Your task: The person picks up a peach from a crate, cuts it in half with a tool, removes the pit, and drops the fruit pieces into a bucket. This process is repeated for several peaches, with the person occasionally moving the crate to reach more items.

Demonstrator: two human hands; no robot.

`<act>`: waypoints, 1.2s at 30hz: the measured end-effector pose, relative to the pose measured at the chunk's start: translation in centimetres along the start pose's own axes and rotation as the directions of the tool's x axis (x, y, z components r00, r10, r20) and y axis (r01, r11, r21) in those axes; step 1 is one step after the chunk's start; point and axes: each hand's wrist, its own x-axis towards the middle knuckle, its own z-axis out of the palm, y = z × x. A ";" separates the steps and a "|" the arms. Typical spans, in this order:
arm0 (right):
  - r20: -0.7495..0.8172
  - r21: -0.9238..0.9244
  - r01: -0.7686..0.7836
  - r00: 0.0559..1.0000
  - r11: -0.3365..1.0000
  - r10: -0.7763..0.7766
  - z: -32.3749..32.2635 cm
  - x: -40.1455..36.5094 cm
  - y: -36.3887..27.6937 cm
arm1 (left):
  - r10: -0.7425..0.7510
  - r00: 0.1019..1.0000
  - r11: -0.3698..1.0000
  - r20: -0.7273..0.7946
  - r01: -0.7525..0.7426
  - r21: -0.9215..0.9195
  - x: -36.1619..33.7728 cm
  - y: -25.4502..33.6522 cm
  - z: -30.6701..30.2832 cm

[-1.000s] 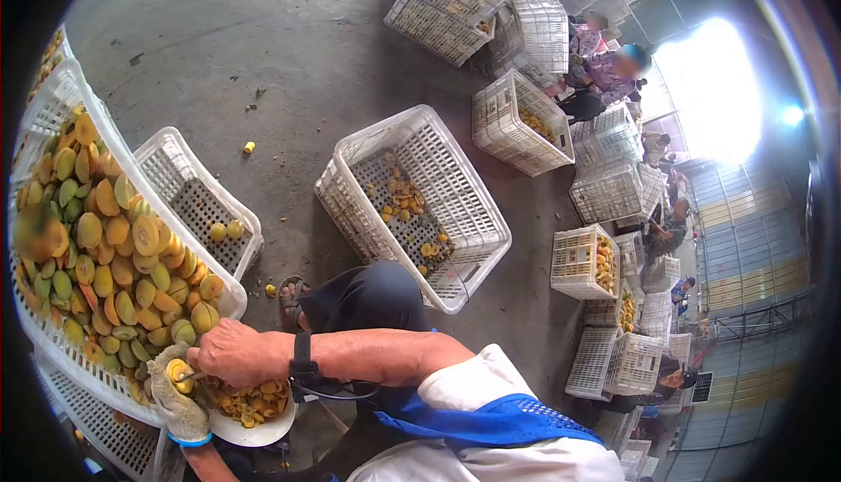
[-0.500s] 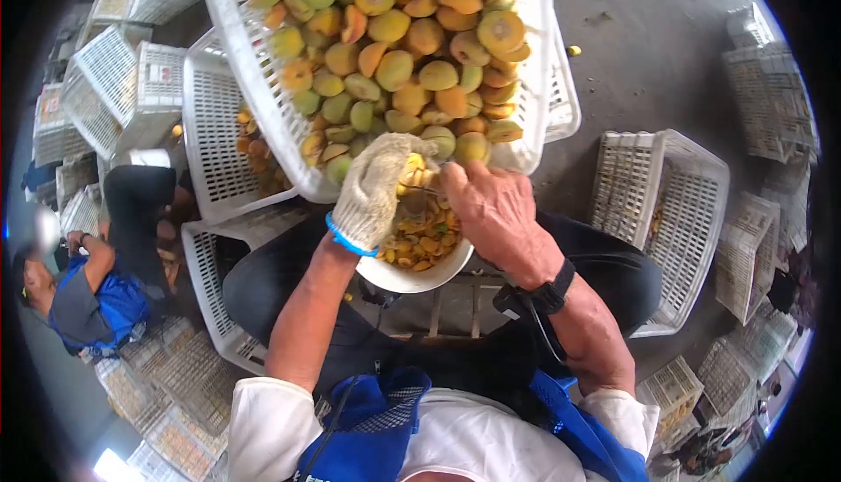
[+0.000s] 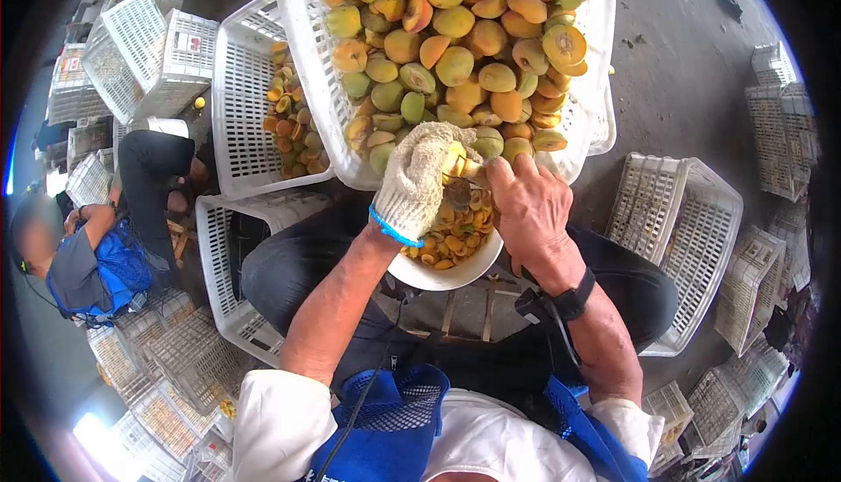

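My left hand point(image 3: 419, 180), in a cream knit glove with a blue cuff, is closed around a yellow-orange fruit piece point(image 3: 455, 161) above a white bowl point(image 3: 434, 278). My bare right hand point(image 3: 533, 202) is closed on a tool against that piece; only a bit of the tool shows between the hands. Small orange and yellow pieces point(image 3: 445, 245) fill the bowl, which sits between my knees. Just beyond my hands, halved green and orange fruits point(image 3: 455, 23) lie in a large white crate point(image 3: 304, 61).
Another white crate point(image 3: 226, 114) with fruit stands to the left, and an open one point(image 3: 229, 263) by my left knee. White crates point(image 3: 701, 219) stand at the right. A person in a blue vest point(image 3: 114, 263) sits at the far left, near stacked crates.
The view has shifted, so most things appear farther right. Both hands stay close together over the bowl, with the fruit piece still in my gloved left hand.
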 end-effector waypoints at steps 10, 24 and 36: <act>0.367 0.669 -0.395 0.912 0.630 0.183 0.1 0.5 -0.3 | 0.141 0.990 0.989 0.008 -0.141 0.049 0.1 -0.8 -0.3; 0.318 0.821 -0.424 0.895 0.382 0.312 -0.9 -0.2 -1.1 | -0.211 0.977 0.826 -0.030 0.162 -0.541 0.5 0.2 -0.1; 0.331 0.620 -0.390 0.917 0.680 0.223 0.0 -0.3 -2.1 | -0.178 0.976 0.873 -0.125 0.098 -0.478 0.5 -0.9 0.2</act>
